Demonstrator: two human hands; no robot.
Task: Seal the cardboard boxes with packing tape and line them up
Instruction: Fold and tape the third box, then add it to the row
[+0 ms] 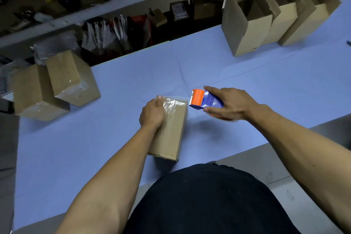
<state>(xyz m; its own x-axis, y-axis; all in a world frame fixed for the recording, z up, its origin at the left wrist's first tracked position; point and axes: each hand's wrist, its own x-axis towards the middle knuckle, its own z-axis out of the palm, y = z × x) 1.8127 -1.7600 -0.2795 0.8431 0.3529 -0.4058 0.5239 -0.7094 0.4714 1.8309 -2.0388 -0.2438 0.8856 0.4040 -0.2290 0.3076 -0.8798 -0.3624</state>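
Below, blue table (266, 89), perhaps cloth-covered.

Closed brown box (171, 129) mid-table, clear tape (171, 103) across its far end — crinkled

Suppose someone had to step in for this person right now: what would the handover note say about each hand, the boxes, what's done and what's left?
Left hand: pressing the tape end down on the box in front of you, fingers curled over its top far edge.
Right hand: holds the blue and orange tape dispenser just past the box's far right corner; a strip of tape runs from it to the box.
Done: two taped boxes sit at far left.
Left: cut this strip, then tape the three open boxes at far right and line all up.
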